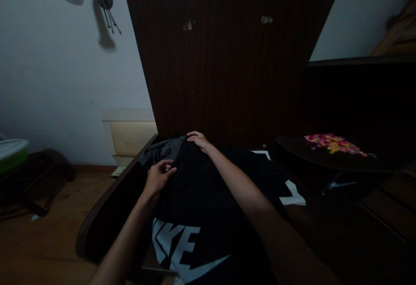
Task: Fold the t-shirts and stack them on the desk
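Note:
A black garment [208, 189] with large white lettering and a white swoosh is spread over a dark wooden surface. My left hand [158, 175] is closed at its left edge, pinching the cloth between thumb and fingers. Farther up, my right hand [199, 141] has its fingers closed over the garment's far edge; its thumb is hidden. Just beyond my left hand lies a crumpled grey cloth [164, 149], partly under the black one. White patches show at the garment's right side.
A tall dark wooden panel [224, 68] rises behind the garment. A raised curved side board [107, 204] borders the left. To the right, a dark round-edged stool or table [292, 148] bears a colourful pile [336, 142]. A green-and-white basin [13, 152] stands far left.

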### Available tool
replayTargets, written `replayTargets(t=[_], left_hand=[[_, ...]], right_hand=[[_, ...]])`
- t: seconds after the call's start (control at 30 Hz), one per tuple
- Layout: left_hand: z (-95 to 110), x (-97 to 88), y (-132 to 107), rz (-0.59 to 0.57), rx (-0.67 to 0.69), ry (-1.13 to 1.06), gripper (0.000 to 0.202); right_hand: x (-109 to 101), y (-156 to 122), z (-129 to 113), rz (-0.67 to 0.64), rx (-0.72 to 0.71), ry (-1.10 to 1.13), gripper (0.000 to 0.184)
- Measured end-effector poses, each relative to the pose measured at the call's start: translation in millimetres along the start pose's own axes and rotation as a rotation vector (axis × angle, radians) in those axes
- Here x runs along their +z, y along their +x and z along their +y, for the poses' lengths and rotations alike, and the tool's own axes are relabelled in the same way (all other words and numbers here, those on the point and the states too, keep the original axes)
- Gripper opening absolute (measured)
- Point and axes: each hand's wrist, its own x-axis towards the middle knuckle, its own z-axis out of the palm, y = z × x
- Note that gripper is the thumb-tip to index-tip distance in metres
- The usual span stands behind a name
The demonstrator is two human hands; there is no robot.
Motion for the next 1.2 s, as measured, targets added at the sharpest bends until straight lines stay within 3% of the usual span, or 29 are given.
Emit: replayTargets(t=[0.2,0.5,0.73,0.83,0.93,1.0,1.07,1.13,1.2], left_hand=[[11,5.5,4,-0.017,-0.053,0.082,0.055],[10,7.5,11,-0.006,-0.037,0.106,0.053],[18,3.3,5,0.001,0.03,0.324,0.037],[23,6.2,1,0.121,0.2,0.507,0.021],[29,20.0,-1,0.253,0.507,0.665,0.02],[33,33.9,1,0.162,0.683,0.718,0.026],[34,47.3,7,0.027,0.773,0.766,0.032],[32,57.1,14,-0.019,0.768,0.859,0.04],[31,63.1,21,0.007,0.707,0.985,0.046]], right_hand=[[10,1,10,0.074,-0.196,-0.202,0.018],[21,15,0,0.156,-0.289,-0.09,0.013],[36,13,2,0.151,-0.399,-0.25,0.009],[42,7,8,0.174,-0.448,-0.373,0.012],[45,4,10,0.232,-0.463,-0.485,0.015],[43,2,9,0.254,-0.451,-0.547,0.015],[37,-2,9,0.272,-0.416,-0.595,0.011],[23,-10,8,0.299,-0.379,-0.622,0.012],[0,-24,8,0.317,-0.368,-0.632,0.022]])
